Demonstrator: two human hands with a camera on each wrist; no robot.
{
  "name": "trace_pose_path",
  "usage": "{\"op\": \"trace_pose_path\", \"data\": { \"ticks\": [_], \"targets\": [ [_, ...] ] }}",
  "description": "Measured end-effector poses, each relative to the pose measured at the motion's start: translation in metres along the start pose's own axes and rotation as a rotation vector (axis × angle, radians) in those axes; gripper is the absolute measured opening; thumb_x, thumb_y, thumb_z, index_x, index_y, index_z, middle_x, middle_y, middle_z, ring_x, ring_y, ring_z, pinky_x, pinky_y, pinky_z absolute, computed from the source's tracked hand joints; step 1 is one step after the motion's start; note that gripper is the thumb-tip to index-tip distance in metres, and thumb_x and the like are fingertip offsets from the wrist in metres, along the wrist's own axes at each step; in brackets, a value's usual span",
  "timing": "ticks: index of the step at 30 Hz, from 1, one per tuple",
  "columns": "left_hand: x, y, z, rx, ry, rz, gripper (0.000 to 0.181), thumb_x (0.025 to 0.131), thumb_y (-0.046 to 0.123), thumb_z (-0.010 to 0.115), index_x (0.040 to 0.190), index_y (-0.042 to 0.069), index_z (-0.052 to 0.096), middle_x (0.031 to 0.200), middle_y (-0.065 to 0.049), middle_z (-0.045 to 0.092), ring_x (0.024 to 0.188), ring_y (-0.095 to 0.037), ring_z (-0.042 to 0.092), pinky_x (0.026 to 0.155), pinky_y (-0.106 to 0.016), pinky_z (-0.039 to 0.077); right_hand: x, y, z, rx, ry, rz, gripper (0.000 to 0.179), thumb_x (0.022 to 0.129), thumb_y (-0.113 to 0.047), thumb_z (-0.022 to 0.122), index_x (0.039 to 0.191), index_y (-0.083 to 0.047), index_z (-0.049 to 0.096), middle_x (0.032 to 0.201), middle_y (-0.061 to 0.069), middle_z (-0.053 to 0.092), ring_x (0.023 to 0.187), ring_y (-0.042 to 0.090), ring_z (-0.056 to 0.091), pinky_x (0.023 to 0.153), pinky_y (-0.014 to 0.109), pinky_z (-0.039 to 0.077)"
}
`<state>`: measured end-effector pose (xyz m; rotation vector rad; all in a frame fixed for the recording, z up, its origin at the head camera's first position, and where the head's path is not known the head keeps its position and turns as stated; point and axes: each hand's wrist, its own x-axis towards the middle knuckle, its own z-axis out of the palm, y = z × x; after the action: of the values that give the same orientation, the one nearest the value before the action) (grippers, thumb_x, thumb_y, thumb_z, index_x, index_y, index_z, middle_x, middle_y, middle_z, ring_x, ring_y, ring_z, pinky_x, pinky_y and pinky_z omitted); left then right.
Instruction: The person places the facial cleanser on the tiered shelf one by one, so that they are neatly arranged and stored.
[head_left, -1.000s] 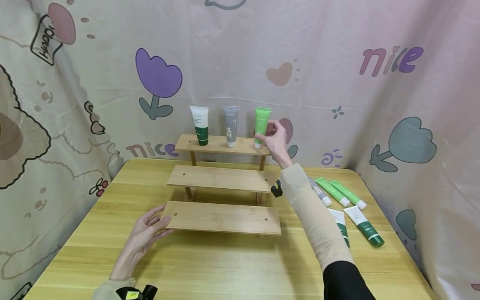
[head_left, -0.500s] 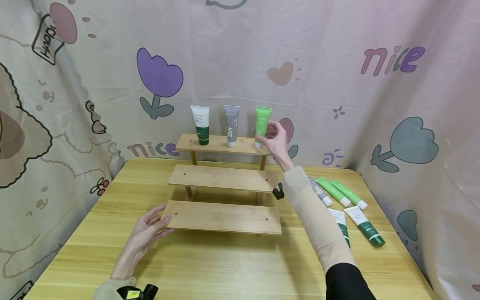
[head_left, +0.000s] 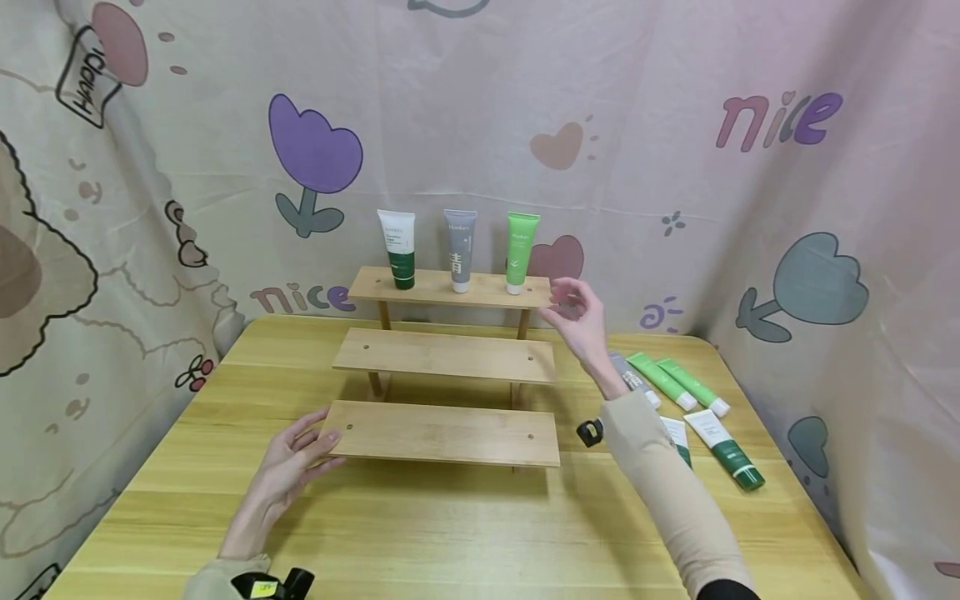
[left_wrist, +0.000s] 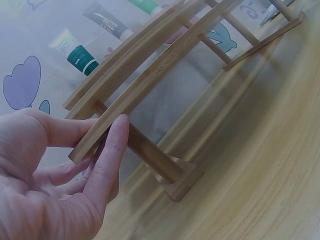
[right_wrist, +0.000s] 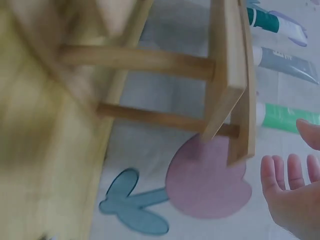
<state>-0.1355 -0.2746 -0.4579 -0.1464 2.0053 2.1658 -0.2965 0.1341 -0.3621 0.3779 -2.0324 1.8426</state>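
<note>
A three-step wooden display rack (head_left: 442,356) stands on the table. On its top step a white and dark green tube (head_left: 400,250), a grey tube (head_left: 461,250) and a bright green tube (head_left: 521,252) stand upright in a row. My left hand (head_left: 288,462) grips the left end of the lowest step, the thumb on top and fingers beneath; the left wrist view shows the pinched board (left_wrist: 115,115). Just right of the top step, my right hand (head_left: 581,325) is apart from the bright green tube, its fingers loosely bent around nothing.
At the right of the wooden table (head_left: 450,542) lie several more tubes: green tubes (head_left: 660,379), a grey one (head_left: 633,379) partly behind the right arm, and white and dark green ones (head_left: 726,450). A printed curtain (head_left: 637,67) hangs behind and at both sides.
My right hand has let go of the bright green tube and drawn back right and down, leaving it standing on the top step. The left hand keeps its hold on the lowest step.
</note>
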Motion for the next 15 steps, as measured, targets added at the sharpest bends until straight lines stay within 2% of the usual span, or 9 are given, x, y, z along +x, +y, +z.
{"op": "trace_pose_path", "data": {
  "ticks": [3,6,10,13,15],
  "targets": [
    [0.000,0.000,0.000,0.005,-0.005,0.006,0.074,0.104,0.012,0.056,0.160,0.000,0.008,0.161,-0.032,-0.001,0.096,-0.002,0.062,0.091,-0.021,0.063,-0.018,0.005,-0.019,-0.003,0.005,0.001,0.050,0.080,0.016,0.073,0.127,0.010,0.056,0.113,0.015,0.062,0.101,0.017,0.063,0.094,0.022,0.061],
    [0.000,-0.001,0.000,0.019,-0.006,0.014,0.074,0.104,0.012,0.055,0.160,-0.001,0.009,0.160,-0.033,0.002,0.095,-0.003,0.062,0.091,-0.022,0.063,-0.035,0.013,-0.041,-0.030,-0.016,-0.009,0.049,0.081,0.015,0.073,0.126,0.012,0.055,0.110,0.000,0.062,0.102,0.010,0.062,0.094,0.019,0.060],
    [0.001,-0.001,0.001,0.030,0.000,0.013,0.073,0.104,0.012,0.055,0.160,0.000,0.011,0.153,-0.028,0.015,0.095,-0.003,0.062,0.092,-0.024,0.063,-0.057,0.024,-0.073,-0.111,-0.059,-0.018,0.046,0.082,0.015,0.073,0.125,0.014,0.055,0.107,-0.017,0.062,0.102,0.004,0.063,0.095,0.014,0.058],
    [0.002,-0.001,0.000,0.035,0.008,0.010,0.073,0.104,0.013,0.056,0.160,0.000,0.012,0.144,-0.020,0.026,0.095,-0.004,0.062,0.092,-0.025,0.063,-0.074,0.034,-0.095,-0.174,-0.106,-0.016,0.043,0.083,0.015,0.072,0.122,0.016,0.055,0.107,-0.020,0.063,0.099,-0.002,0.062,0.093,0.012,0.058],
    [0.002,-0.001,0.000,0.038,0.012,0.009,0.073,0.104,0.013,0.057,0.160,0.001,0.012,0.138,-0.016,0.032,0.095,-0.004,0.062,0.092,-0.025,0.063,-0.084,0.041,-0.108,-0.209,-0.139,-0.011,0.041,0.084,0.015,0.071,0.122,0.017,0.055,0.111,-0.010,0.064,0.099,-0.005,0.060,0.093,0.013,0.058]
  ]
}}
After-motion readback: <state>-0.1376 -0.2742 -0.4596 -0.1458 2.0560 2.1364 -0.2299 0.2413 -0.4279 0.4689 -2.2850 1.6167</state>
